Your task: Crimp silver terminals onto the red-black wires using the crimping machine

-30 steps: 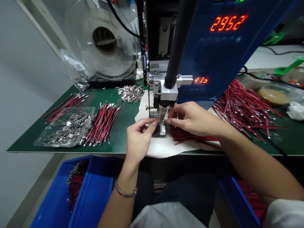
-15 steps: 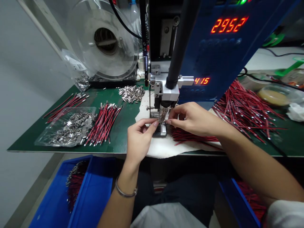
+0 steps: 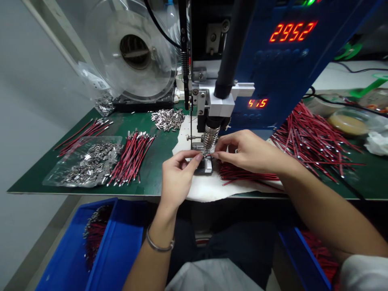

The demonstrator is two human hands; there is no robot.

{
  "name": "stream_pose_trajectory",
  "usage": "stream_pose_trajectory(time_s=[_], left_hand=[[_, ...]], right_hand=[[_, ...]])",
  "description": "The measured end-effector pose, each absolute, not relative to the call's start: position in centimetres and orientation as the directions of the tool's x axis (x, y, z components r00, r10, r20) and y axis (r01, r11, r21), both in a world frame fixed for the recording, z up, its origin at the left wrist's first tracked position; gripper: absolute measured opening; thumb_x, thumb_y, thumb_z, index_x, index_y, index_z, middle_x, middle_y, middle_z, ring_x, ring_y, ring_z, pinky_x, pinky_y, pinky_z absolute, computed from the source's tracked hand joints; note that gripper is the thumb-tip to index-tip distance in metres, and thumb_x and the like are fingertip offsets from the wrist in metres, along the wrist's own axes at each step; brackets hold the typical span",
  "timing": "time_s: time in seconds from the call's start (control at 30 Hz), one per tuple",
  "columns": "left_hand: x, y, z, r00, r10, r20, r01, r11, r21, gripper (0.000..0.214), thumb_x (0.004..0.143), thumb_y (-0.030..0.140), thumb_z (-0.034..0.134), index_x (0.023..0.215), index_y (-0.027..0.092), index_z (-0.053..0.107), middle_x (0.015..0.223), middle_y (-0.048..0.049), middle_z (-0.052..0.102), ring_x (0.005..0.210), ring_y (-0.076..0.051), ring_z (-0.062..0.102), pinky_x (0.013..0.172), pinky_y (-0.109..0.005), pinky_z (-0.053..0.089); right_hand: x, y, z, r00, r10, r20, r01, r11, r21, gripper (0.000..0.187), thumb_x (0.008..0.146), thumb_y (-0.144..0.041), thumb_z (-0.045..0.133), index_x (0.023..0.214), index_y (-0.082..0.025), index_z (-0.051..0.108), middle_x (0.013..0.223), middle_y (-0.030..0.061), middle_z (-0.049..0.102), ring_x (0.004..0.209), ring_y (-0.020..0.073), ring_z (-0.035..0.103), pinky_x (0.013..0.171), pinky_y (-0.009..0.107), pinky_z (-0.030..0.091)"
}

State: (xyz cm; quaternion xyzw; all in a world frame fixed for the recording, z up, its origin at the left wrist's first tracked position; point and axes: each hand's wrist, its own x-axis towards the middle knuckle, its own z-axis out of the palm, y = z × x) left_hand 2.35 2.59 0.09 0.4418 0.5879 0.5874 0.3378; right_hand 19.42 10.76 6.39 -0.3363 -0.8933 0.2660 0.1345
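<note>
Both hands are right up at the little metal fixture (image 3: 207,165) on the desk (image 3: 154,161), one on each side. Left hand (image 3: 178,173) has thumb and forefinger pinched together at its left edge. Right hand (image 3: 242,151) is doing pretty much the same on the other side, fingertips together with the remaining fingers curled in. There's a tiny silvery part (image 3: 207,154) sitting between the two sets of fingertips, just under the coiled spring (image 3: 211,138), but it's too small to make out, and I honestly can't tell what either pinch has hold of. A bunch of red wires (image 3: 239,172) lies on the white sheet (image 3: 209,195) just below the right hand.

Compared to half a second ago, the hands have hardly budged. What moved is the machine head (image 3: 222,107): its silver block is higher now. Top readout (image 3: 293,31) says 2952, same as before.
</note>
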Motion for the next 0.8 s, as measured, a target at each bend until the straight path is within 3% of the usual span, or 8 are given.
stream_pose_trajectory(time_s=[0.27, 0.8], left_hand=[[2.25, 2.45, 0.18, -0.362, 0.921, 0.143, 0.137, -0.099, 0.986, 0.018, 0.075, 0.035, 0.071, 0.080, 0.018, 0.073, 0.071, -0.0024, 0.065, 0.060, -0.011, 0.048, 0.055, -0.023, 0.036], [2.10, 2.47, -0.01, -0.359, 0.920, 0.155, 0.172, -0.098, 0.980, 0.014, 0.074, 0.032, 0.072, 0.081, 0.019, 0.074, 0.065, -0.0007, 0.062, 0.055, -0.009, 0.041, 0.052, -0.023, 0.032]], right_hand=[[19.87, 11.07, 6.46, -0.855, 0.509, 0.099, 0.382, 0.747, -0.544, 0.020, 0.087, -0.030, 0.058, 0.085, -0.015, 0.070, 0.078, 0.0030, 0.070, 0.066, 0.0119, 0.059, 0.064, 0.023, 0.043], [20.12, 11.51, 6.03, -0.864, 0.457, 0.212, 0.283, 0.789, -0.546, 0.015, 0.082, -0.013, 0.060, 0.090, -0.012, 0.073, 0.083, 0.0030, 0.074, 0.072, 0.0101, 0.066, 0.067, 0.018, 0.047]])
